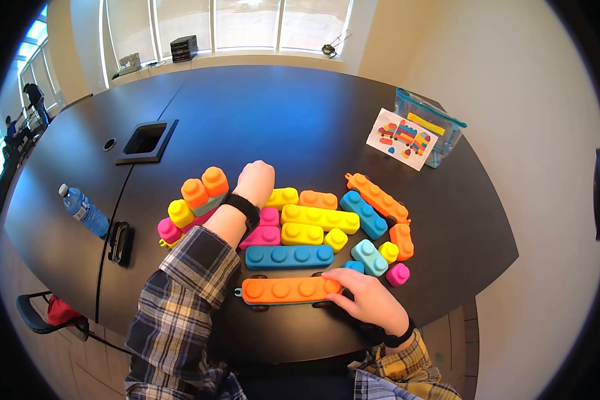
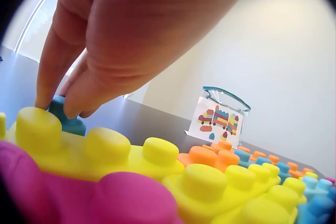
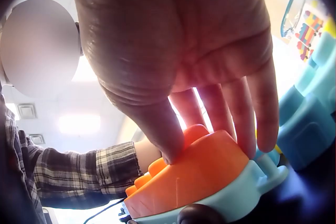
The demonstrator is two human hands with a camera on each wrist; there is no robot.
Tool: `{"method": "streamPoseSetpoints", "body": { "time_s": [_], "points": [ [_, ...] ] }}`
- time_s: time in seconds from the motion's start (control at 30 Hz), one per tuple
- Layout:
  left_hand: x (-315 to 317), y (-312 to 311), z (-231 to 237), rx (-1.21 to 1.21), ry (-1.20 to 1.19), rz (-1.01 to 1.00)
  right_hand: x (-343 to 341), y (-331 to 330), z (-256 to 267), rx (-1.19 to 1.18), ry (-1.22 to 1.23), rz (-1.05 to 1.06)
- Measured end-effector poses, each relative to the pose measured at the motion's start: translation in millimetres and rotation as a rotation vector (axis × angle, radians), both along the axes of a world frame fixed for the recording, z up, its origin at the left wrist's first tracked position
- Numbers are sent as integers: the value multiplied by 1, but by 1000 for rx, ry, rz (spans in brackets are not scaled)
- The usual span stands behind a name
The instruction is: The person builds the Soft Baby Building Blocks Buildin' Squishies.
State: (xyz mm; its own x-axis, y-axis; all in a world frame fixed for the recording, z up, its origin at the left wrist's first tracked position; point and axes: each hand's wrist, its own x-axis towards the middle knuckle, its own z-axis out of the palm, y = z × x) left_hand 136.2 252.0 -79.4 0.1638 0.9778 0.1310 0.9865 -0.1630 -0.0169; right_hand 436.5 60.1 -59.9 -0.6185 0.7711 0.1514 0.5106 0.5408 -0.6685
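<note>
In the head view my left hand [image 1: 257,183] reaches over the far side of the block pile, its fingertips hidden there. The left wrist view shows that hand [image 2: 121,40] pinching a small dark teal block [image 2: 67,119] behind a yellow block [image 2: 107,148] and a magenta one [image 2: 136,203]. My right hand [image 1: 373,300] grips the right end of a long orange block [image 1: 290,291] on a wheeled base near the table's front edge. From the right wrist, thumb and fingers of the hand [image 3: 184,50] straddle the orange block [image 3: 194,176], set on a light blue base [image 3: 236,200].
A long blue block [image 1: 289,257] lies just beyond the wheeled piece. Yellow, orange, blue and magenta blocks spread behind it. A picture card [image 1: 401,139] leans on a clear pouch [image 1: 447,137] at the back right. A water bottle [image 1: 87,212] and a black case [image 1: 119,243] stand left.
</note>
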Motion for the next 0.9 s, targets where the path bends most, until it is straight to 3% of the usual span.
{"method": "streamPoseSetpoints", "body": {
  "time_s": [0.2, 0.4, 0.57, 0.7, 0.9],
  "points": [
    [1, 1, -8, 77, 55, 39, 1, -1, -1, 12, -9, -7],
    [-1, -16, 13, 158, -115, 32, 2, 0, -2, 16, -4, 0],
    [-7, -87, 65, 268, -451, -142, 2, 1, -3, 1, -9, 6],
    [-18, -164, 86, 362, -520, -217, 0, 1, -3, 2, -5, 17],
    [-34, -244, 91, 50, -643, -176, 1, 2, -6, 24, -6, 19]
  ]
}}
